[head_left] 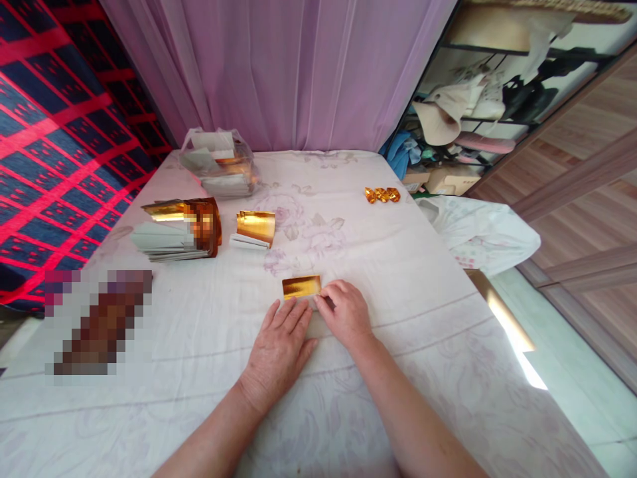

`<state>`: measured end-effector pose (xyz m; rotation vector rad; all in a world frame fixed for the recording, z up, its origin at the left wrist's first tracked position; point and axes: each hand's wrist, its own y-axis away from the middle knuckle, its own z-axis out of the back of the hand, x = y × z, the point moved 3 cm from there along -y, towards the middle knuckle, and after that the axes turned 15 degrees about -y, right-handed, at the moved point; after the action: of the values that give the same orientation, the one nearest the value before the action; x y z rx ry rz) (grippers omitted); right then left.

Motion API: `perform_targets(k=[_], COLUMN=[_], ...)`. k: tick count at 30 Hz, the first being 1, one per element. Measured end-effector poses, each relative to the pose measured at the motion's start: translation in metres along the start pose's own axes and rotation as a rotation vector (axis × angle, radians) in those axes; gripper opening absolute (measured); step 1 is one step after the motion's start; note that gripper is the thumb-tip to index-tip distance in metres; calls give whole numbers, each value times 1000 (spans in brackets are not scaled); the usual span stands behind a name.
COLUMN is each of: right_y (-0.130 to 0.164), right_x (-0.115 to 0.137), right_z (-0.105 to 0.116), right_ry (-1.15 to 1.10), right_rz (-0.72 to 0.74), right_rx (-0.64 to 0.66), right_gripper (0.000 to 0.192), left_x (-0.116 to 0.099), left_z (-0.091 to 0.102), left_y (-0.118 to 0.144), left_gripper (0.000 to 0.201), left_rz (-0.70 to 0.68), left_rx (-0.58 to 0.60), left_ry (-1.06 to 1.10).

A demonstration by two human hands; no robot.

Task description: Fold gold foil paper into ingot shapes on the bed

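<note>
Head view: left hand (279, 345) lay flat, fingers spread; right hand (344, 313) pinched the small gold foil sheet (301, 287) — best creased firmly, edges aligned

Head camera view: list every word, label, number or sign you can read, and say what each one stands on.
None can be read.
Gold sheet under the left hand and right hand: plain foil, no print.
Gold paper stacks and folded gold pieces: no lettering visible.
Plastic bag of papers: nothing legible.
Bedsheet: flower pattern only.
Cartons by the shelves: too small to tell.
</note>
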<state>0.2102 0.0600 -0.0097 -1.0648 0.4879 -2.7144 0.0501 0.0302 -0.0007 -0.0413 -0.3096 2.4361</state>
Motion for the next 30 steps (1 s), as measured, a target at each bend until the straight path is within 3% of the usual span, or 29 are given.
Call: perform_targets(k=[30], right_y=[0], right_x=[-2], right_z=[-1], right_ry=[-5], right_rz=[9], right_rx=[6], right_gripper=[18], left_x=[-3], left_z=[-5], left_y=[3], left_gripper=[50], left_rz=[18], left_rx=[18], left_ry=[-33])
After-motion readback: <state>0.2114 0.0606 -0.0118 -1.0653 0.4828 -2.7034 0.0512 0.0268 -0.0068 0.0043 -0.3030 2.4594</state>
